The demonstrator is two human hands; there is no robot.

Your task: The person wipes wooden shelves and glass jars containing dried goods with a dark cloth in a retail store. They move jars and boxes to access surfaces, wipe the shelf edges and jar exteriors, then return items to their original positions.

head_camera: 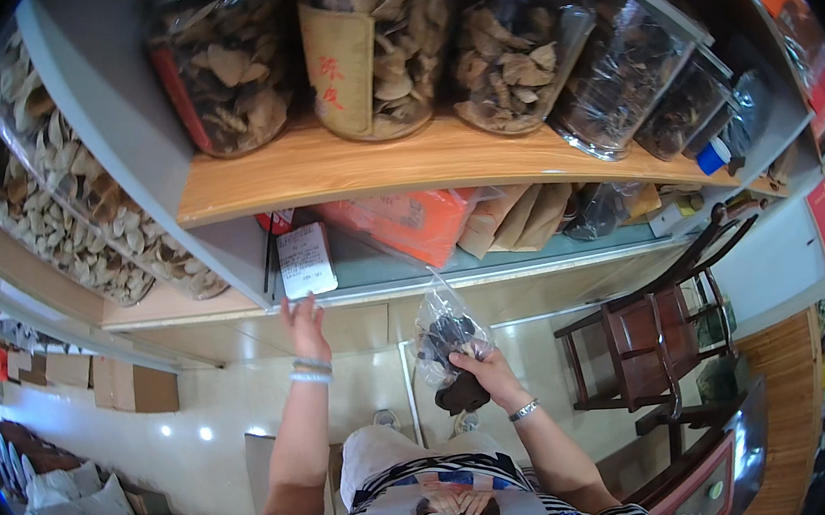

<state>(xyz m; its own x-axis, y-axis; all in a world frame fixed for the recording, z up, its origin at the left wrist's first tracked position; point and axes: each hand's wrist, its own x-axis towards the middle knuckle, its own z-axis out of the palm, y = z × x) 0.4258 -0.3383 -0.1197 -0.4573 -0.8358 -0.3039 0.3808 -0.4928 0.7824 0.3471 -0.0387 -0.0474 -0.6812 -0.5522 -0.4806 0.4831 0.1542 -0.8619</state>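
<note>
My right hand [497, 378] grips a clear plastic bag [439, 307] in front of my body. Dark dried pieces [449, 335] show through the film, and a dark brown lump [463, 394] hangs below my fingers; whether it is inside the bag is unclear. Raised at the front of the lower shelf [377, 282], my left hand [307, 329] holds nothing, its fingers somewhat apart. Just beyond those fingertips, a white paper pad or card [305, 260] covered in writing stands against the shelf's left side. Whether the fingers touch it cannot be told.
Large clear jars [380, 57] of dried pieces line the wooden shelf [372, 160] above. Below lie an orange package [408, 220] and brown paper bags [514, 220]. A dark wooden chair [652, 345] stands to the right, cardboard boxes [131, 381] at left.
</note>
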